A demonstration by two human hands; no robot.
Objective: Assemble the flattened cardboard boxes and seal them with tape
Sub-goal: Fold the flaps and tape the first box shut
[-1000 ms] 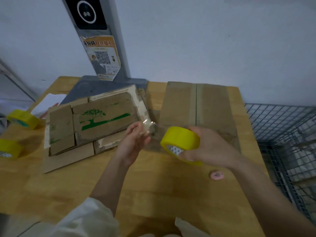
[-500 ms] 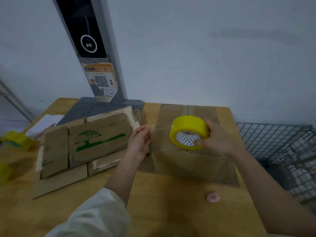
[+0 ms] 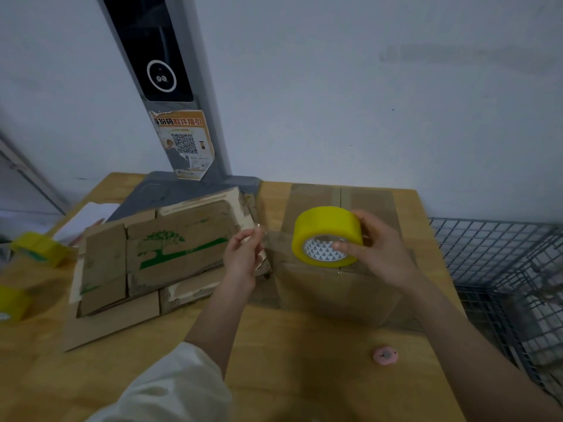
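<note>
Over the bench [image 3: 304, 376], the left hand [image 3: 242, 263] pinches the free tape end; the right hand [image 3: 377, 251] has its grip closed around the roll [image 3: 327, 226] above one box [image 3: 341, 287] – sealing seems underway. Further left, flat boxes [image 3: 170, 251] wait unassembled.

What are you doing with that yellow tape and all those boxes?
A person is getting ready to tape a box shut. The right hand holds a yellow tape roll above the assembled cardboard box, while the left hand pinches the clear tape end pulled out from the roll. A pile of flattened boxes waits on the wooden table to the left. The strip is not yet stuck down.
</note>
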